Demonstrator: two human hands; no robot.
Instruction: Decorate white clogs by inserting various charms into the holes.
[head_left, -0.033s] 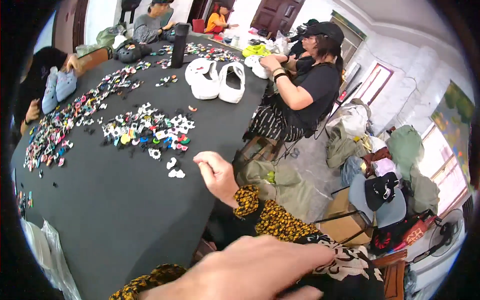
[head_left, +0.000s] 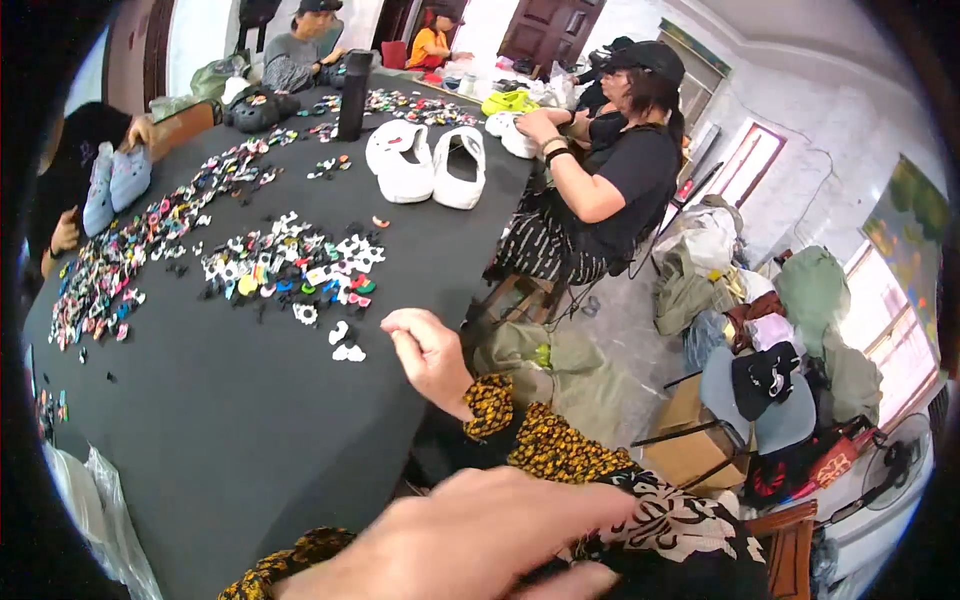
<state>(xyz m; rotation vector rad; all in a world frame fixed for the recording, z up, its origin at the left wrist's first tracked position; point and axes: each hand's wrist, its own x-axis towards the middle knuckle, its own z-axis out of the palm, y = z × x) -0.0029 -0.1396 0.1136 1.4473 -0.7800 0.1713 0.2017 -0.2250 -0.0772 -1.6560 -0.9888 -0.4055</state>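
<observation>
My right hand (head_left: 432, 360) is over the near right edge of the dark table, its fingers curled in. Whatever lies inside them, if anything, is hidden. My left hand (head_left: 470, 535), large and slightly blurred at the bottom, reaches across in front of my right forearm. Its fingers stretch out with the thumb apart, and nothing shows between them. Both arms wear yellow-and-black patterned sleeves (head_left: 570, 445). A few white shoe charms (head_left: 348, 352) lie left of my right hand, by a heap of mixed charms (head_left: 290, 262). Farther off stands a pair of white clogs (head_left: 430, 165).
A long band of charms (head_left: 140, 240) runs along the table's left side. A dark upright cylinder (head_left: 354, 95) stands behind the clogs. Co-workers sit around; one at left holds blue clogs (head_left: 130, 178). Sacks (head_left: 570, 370), a chair with a cap (head_left: 768, 375) and a fan (head_left: 900, 460) are at right.
My left hand has shifted slightly to the left. The view has moved a little; my right hand stays curled near the same place.
</observation>
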